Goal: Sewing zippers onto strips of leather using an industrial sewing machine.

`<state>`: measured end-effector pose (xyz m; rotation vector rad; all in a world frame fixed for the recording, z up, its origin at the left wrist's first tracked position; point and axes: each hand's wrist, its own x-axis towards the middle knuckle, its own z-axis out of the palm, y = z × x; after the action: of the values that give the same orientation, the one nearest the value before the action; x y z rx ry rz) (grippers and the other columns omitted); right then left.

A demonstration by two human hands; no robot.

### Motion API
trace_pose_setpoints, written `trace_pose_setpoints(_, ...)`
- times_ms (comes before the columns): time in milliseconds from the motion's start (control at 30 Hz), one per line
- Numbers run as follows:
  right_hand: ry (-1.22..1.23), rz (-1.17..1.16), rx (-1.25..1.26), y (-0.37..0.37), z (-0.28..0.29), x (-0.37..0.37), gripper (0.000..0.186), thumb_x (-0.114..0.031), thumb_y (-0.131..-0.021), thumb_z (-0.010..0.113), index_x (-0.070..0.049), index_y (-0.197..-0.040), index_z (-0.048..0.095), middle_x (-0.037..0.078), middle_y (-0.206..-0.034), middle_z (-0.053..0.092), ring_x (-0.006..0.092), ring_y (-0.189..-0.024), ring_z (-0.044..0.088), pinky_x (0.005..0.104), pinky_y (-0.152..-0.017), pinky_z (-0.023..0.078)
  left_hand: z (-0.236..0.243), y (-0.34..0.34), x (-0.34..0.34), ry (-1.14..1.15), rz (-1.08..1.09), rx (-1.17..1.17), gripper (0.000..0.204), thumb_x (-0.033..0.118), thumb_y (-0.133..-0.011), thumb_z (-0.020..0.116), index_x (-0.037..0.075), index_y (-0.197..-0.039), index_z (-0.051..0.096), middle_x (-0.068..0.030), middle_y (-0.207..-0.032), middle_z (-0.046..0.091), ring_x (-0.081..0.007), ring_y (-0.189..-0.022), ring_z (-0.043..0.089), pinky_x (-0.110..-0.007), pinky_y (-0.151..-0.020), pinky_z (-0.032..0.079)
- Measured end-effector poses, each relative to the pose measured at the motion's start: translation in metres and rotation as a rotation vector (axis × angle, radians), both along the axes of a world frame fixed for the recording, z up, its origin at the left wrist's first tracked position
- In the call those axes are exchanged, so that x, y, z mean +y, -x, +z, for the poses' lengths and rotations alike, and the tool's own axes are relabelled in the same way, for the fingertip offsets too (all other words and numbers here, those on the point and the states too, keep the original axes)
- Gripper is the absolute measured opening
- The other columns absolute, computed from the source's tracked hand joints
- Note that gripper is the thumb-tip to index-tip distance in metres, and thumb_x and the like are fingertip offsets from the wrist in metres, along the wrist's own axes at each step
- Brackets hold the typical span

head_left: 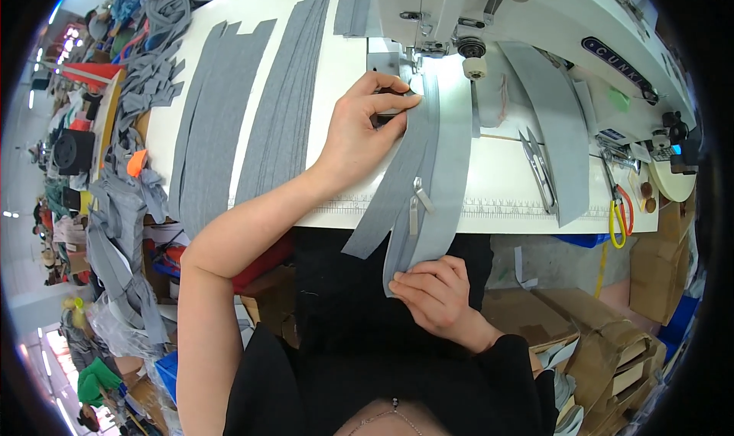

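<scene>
A grey zipper (pixel 425 154) runs from under the sewing machine's needle area (pixel 417 57) down over the table's front edge. Two silver zipper pulls (pixel 417 200) lie on it. Along its left side is a grey fabric strip (pixel 382 205), its lower end hanging free past the edge. A paler, wider strip (pixel 456 153) runs along the right side. Close to the needle, my left hand (pixel 367 122) pinches the grey fabric strip's edge between thumb and fingers. Below the table edge, my right hand (pixel 437 297) is closed on the zipper's lower end, with the fingertips partly hidden.
Stacked grey strips (pixel 283 107) and another fabric pile (pixel 222 122) lie left on the white table. To the right are thread snips (pixel 540 172), a pale curved strip (pixel 558 130) and scissors with red and yellow handles (pixel 620 214). Cardboard boxes (pixel 604 344) stand lower right.
</scene>
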<state>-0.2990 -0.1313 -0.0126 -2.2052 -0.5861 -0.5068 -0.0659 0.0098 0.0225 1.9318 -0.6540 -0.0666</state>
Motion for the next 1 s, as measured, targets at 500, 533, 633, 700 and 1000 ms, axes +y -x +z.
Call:
trace_pose_setpoints(500, 0.019, -0.130, -0.083, -0.031, 0.008, -0.003, 0.025, -0.006, -0.078, 0.081, -0.008, -0.103, 0.077, 0.000, -0.103, 0.074, 0.0184, -0.090, 0.067, 0.0356, -0.083, 0.042, -0.008, -0.002, 0.004, 0.175, -0.010, 0.003, 0.020, -0.010, -0.088, 0.069, 0.000, -0.105, 0.075, -0.0105, -0.114, 0.067, -0.0179, -0.102, 0.071, -0.028, -0.089, 0.057)
trace_pose_setpoints(533, 0.016, -0.136, -0.073, -0.032, 0.008, -0.003, 0.025, -0.006, -0.078, 0.081, -0.008, -0.103, 0.077, 0.000, -0.103, 0.074, 0.0184, -0.090, 0.067, 0.0356, -0.083, 0.042, -0.010, -0.005, 0.005, 0.171, -0.015, 0.013, 0.020, -0.010, -0.088, 0.069, 0.000, -0.105, 0.075, -0.0105, -0.114, 0.067, -0.0179, -0.102, 0.071, -0.028, -0.089, 0.057)
trace_pose_setpoints(633, -0.007, -0.159, -0.098, -0.033, 0.006, -0.004, 0.025, -0.006, -0.078, 0.081, -0.008, -0.102, 0.077, 0.000, -0.102, 0.074, 0.0185, -0.090, 0.067, 0.0356, -0.083, 0.042, -0.013, -0.008, 0.003, 0.250, -0.001, 0.059, 0.018, -0.010, -0.090, 0.068, 0.000, -0.103, 0.075, -0.0103, -0.110, 0.071, -0.0155, -0.103, 0.070, -0.027, -0.090, 0.055)
trace_pose_setpoints(700, -0.013, -0.164, -0.092, -0.033, 0.006, -0.005, 0.025, -0.006, -0.077, 0.082, -0.008, -0.101, 0.077, 0.000, -0.102, 0.074, 0.0186, -0.089, 0.067, 0.0354, -0.083, 0.042, -0.007, -0.008, 0.000, 0.316, 0.054, 0.235, 0.017, -0.009, -0.091, 0.066, 0.000, -0.103, 0.075, -0.0101, -0.110, 0.073, -0.0136, -0.103, 0.070, -0.026, -0.091, 0.055)
trace_pose_setpoints(1000, -0.008, -0.163, -0.072, -0.030, 0.010, -0.008, 0.024, -0.007, -0.077, 0.082, -0.009, -0.100, 0.078, 0.000, -0.101, 0.075, 0.0189, -0.089, 0.066, 0.0359, -0.084, 0.042, -0.002, 0.001, 0.005, 0.085, -0.003, -0.002, 0.026, -0.010, -0.087, 0.066, 0.003, -0.104, 0.081, -0.0099, -0.122, 0.068, -0.0164, -0.103, 0.068, -0.027, -0.083, 0.055)
